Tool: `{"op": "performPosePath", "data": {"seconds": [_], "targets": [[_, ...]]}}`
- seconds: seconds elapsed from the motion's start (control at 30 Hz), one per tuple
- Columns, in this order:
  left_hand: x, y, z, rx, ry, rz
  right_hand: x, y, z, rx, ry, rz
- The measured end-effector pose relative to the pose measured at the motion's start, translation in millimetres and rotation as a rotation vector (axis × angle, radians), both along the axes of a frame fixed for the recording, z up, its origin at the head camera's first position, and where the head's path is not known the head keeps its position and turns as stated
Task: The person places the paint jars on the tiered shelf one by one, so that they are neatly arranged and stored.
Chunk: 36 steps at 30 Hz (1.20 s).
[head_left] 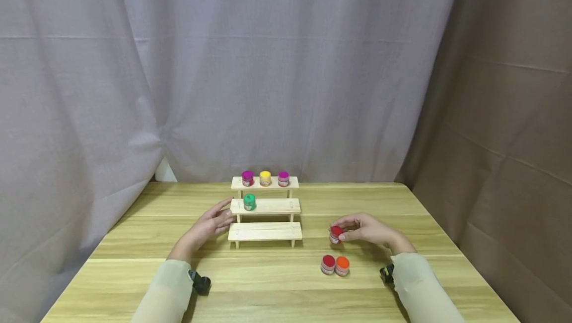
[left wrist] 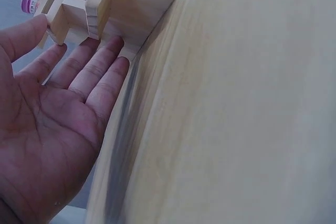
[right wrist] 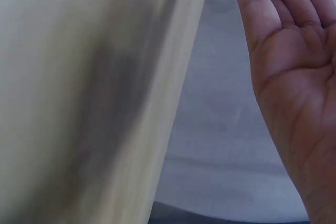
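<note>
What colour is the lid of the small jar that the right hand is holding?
The lid is red; the head view shows it best.

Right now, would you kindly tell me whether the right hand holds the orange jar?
No, the right hand holds a red jar, while the orange jar stands on the table.

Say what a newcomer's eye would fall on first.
Likely the wooden three-tier stand, with two purple jars flanking a yellow jar on top and a green jar on the middle tier. Then perhaps the red jar pinched in the right hand, with another red jar and an orange jar on the table nearby.
</note>
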<state>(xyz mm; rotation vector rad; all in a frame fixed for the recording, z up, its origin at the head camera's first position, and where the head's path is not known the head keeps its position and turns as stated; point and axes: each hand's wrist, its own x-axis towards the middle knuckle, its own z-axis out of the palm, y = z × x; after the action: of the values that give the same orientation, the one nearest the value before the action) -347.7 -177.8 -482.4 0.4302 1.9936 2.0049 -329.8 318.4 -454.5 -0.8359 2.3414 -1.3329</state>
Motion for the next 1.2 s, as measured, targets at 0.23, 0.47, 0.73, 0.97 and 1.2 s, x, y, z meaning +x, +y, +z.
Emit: {"op": "performPosePath", "data": {"seconds": [0.23,0.47,0.73,0.97,1.2], "targets": [[0.4,1.0,-4.5,0.016,-0.015,0.030,-12.1,-14.0,15.2,0.004,0.061,0.010],[2.0,1.1,-8.0,0.037,-0.021,0.027,-25.8,-33.6,31.9,0.002,0.055,-0.017],[3.2,2.1,-9.0,0.061,-0.023,0.036,-39.3,-62.6,46.9,-0.016,0.031,-0.025],[3.8,3.2,-10.4,0.050,-0.028,0.049,-50.9,-91.9,57.6,-0.005,0.038,-0.001],[3.4,1.2,-12.1,0.045,-0.010,0.043,-61.3,-119.1,61.5,-0.013,0.052,0.048]]}}
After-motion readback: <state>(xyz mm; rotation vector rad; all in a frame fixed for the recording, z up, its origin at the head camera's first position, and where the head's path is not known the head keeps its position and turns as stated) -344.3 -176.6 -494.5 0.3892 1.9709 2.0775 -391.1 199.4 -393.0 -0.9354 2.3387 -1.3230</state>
